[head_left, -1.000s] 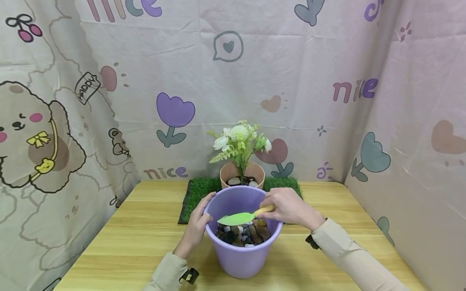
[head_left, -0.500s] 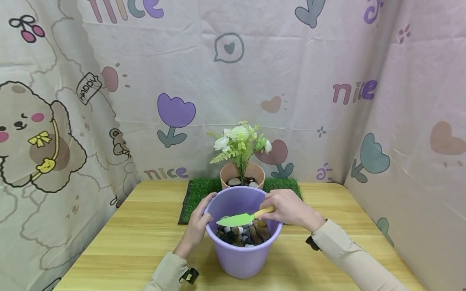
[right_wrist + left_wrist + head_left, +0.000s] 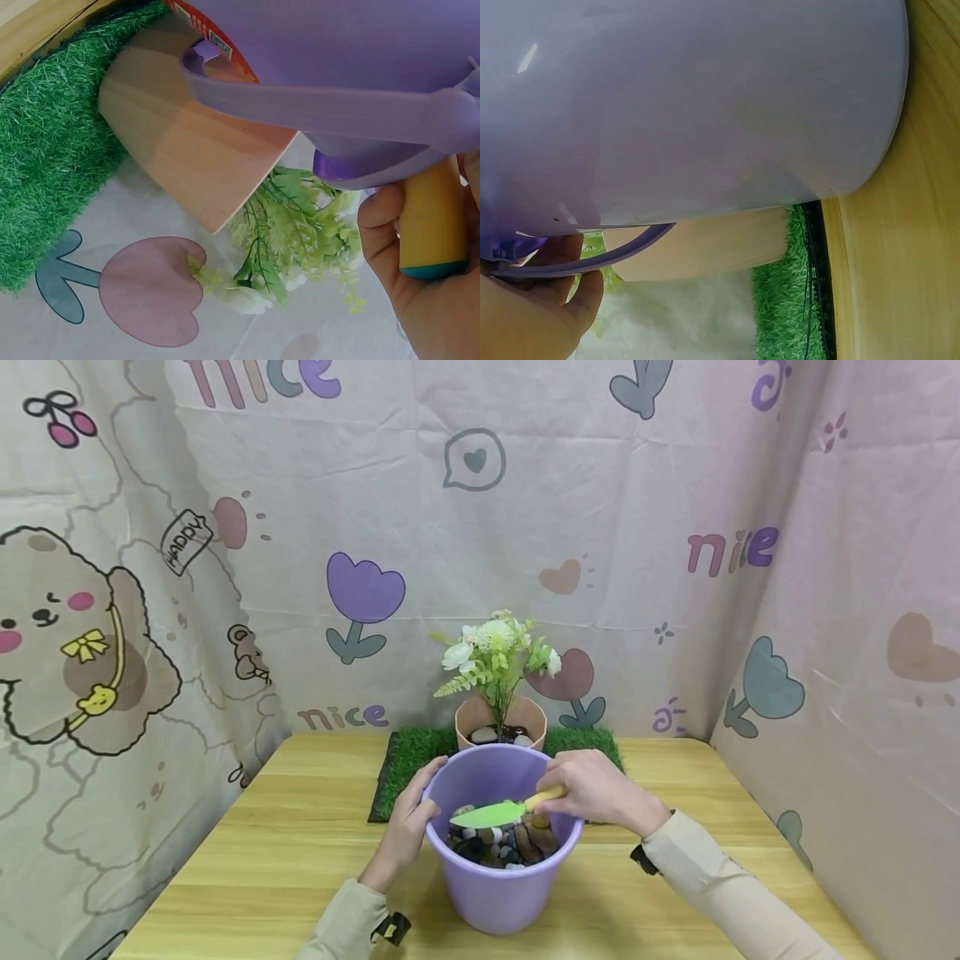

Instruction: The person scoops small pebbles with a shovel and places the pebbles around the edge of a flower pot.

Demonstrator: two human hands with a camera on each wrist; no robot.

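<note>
A purple bucket [image 3: 501, 897] with stones [image 3: 510, 843] at its bottom stands on the table. My left hand [image 3: 405, 818] grips its left rim, the thumb over the inner side. In the left wrist view, the fingers [image 3: 585, 300] of that hand lie by the bucket's carrying handle [image 3: 607, 259]. My right hand [image 3: 592, 785], above the right rim, holds a small garden trowel by its yellow handle [image 3: 433, 221]. The trowel's green blade [image 3: 489, 815] points left inside the bucket, over the stones. Whether the blade touches them I cannot tell.
Behind the bucket is a peach flowerpot [image 3: 465, 727] with white flowers [image 3: 495, 639] and stones in it. It stands on a green artificial grass mat [image 3: 581, 743] on the wooden table [image 3: 255, 860]. Printed cloth [image 3: 480, 527] hangs around the back and sides.
The head view has shifted slightly. Both hands, the trowel and the bucket keep nearly the same place.
</note>
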